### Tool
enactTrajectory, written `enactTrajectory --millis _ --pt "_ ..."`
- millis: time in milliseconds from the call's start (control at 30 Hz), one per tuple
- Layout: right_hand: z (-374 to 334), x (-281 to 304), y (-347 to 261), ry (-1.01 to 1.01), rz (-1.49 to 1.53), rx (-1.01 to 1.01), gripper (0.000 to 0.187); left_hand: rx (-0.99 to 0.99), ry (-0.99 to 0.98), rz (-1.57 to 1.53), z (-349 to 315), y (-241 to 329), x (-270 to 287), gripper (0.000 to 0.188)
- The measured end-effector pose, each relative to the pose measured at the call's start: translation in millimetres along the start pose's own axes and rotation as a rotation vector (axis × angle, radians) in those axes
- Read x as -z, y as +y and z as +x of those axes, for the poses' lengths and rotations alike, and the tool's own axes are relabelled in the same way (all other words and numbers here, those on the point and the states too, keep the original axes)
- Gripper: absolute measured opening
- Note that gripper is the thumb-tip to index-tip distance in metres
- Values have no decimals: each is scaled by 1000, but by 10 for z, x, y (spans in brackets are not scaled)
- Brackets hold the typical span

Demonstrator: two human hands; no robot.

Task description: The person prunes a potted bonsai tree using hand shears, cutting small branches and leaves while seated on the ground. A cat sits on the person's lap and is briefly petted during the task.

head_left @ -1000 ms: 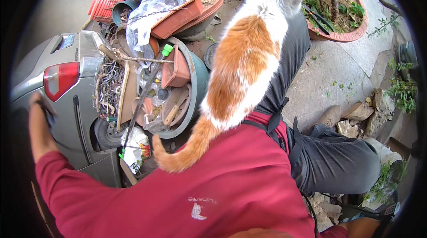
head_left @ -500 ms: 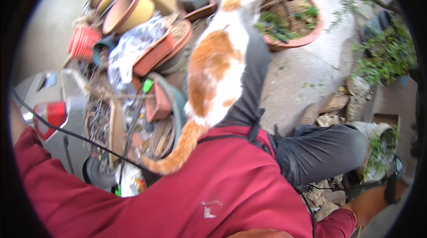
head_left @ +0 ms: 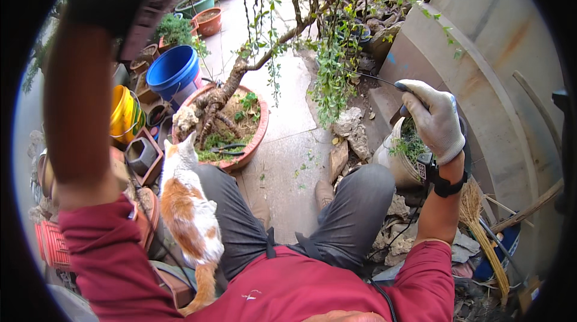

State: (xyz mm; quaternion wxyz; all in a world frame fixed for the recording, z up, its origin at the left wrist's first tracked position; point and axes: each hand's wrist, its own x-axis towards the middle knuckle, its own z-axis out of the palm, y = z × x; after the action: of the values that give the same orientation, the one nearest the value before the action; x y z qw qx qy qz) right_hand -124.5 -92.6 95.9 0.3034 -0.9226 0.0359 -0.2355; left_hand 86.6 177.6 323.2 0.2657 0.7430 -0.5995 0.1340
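Observation:
My right hand (head_left: 431, 119), in a white work glove, is raised at the right with thumb and forefinger closed on a thin dark wire (head_left: 368, 74). The wire runs leftward to the hanging foliage of a bonsai tree (head_left: 237, 75). The tree's thick leaning trunk grows from a round terracotta pot (head_left: 261, 126) in front of my knees. A pair of dark-handled pliers or shears (head_left: 228, 149) lies on the soil. My left forearm (head_left: 81, 117) reaches up past the top left edge, so the left hand itself is out of sight.
An orange and white cat (head_left: 187, 208) is against my left leg. Beyond it stand a blue bucket (head_left: 174, 72), a yellow bucket (head_left: 125, 114) and stacked pots. At right are a whitish planter (head_left: 390, 150), rocks (head_left: 354, 132), a straw broom (head_left: 487, 244) and a leaning panel (head_left: 481, 63).
The view has swung from the pots at my left up toward the tree. My left arm has risen. My right hand has come up into view holding the wire.

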Motion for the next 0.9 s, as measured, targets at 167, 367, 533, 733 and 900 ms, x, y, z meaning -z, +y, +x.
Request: enactTrajectory --millis 167,367,533,733,900 --pt "-21 8 -11 157 68 21 22 150 50 -57 137 -154 -348 31" --pt "194 -52 20 265 112 -58 22 161 212 -15 -58 -398 -830 24" --pt "479 -247 105 306 162 -22 22 129 332 57 -83 -613 -1116 17" --pt "744 -407 146 366 242 -5 23 -51 291 260 -77 -671 -1105 26" --pt "904 -542 105 366 332 75 23 -41 93 418 -88 -580 -1052 34"
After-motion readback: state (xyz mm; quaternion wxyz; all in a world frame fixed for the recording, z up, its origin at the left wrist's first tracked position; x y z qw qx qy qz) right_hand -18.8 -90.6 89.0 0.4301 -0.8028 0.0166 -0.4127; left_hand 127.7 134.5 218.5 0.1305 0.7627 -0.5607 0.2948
